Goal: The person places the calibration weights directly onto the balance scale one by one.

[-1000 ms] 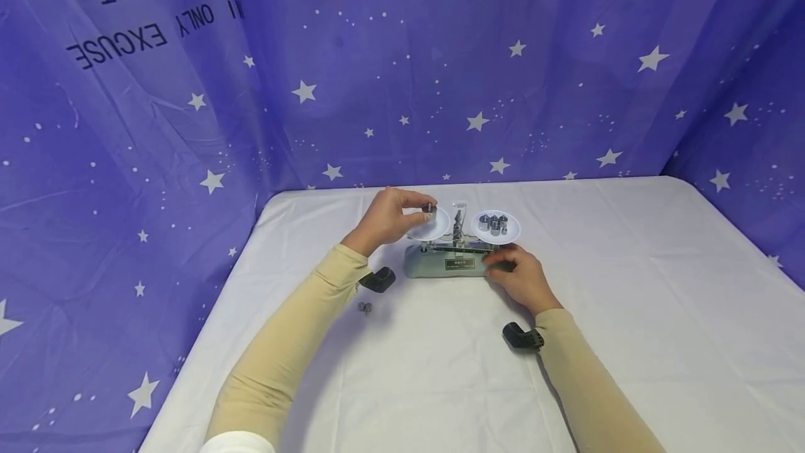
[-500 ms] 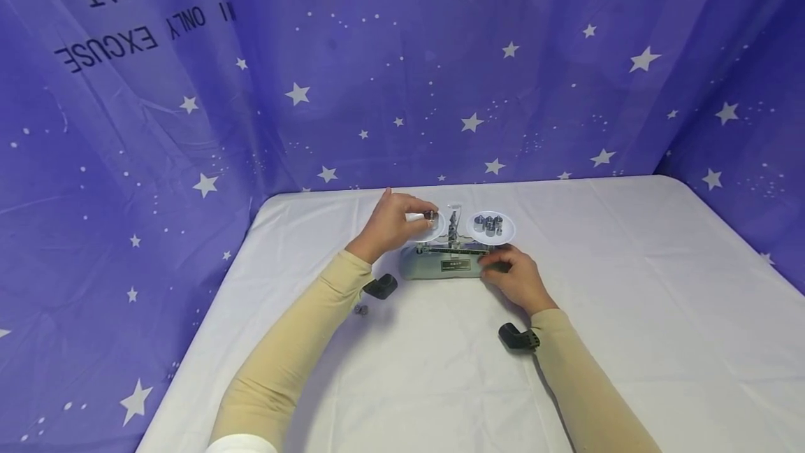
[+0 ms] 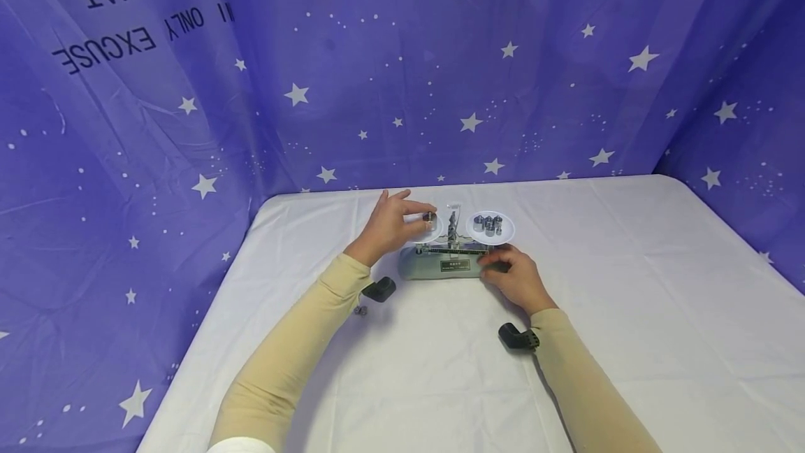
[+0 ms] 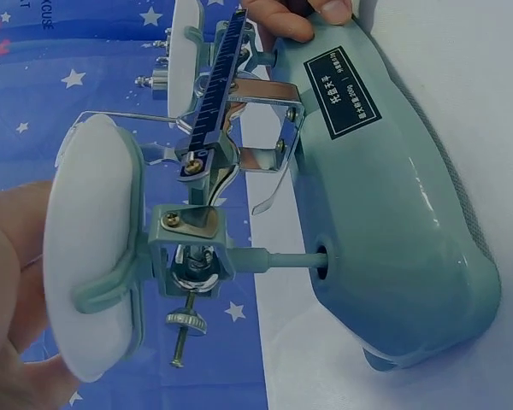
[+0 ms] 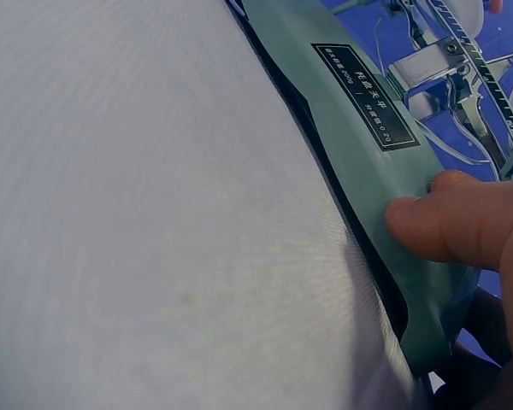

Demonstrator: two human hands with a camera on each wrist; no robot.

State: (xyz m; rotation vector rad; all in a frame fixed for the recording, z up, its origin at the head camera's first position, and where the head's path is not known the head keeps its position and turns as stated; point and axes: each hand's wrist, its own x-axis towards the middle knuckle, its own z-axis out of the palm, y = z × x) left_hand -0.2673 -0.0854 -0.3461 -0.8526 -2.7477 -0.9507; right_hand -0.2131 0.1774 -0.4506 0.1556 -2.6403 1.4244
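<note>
A green pan balance [image 3: 440, 266] with two white pans stands near the far side of the table. Over its left pan [image 3: 435, 234], my left hand [image 3: 386, 226] pinches a metal weight [image 3: 430, 221] between thumb and index finger. From the left wrist, the pan's rim hides that weight, and only part of the hand shows behind. My right hand [image 3: 518, 278] grips the right end of the base, its thumb [image 5: 436, 224] pressing the front face. Several metal weights [image 3: 489, 225] stand together in the right pan [image 3: 509, 233].
A couple of small metal pieces [image 3: 360, 310] lie on the white tablecloth [image 3: 428, 369], left of the balance and beside the left wrist. Each wrist carries a black camera mount [image 3: 518, 336]. A purple star-printed curtain [image 3: 377, 89] surrounds the table's back and sides.
The left hand has brought the weight slightly right and down within the left pan, and its other fingers have spread upward. My right hand keeps its place on the base. The head view shifted slightly.
</note>
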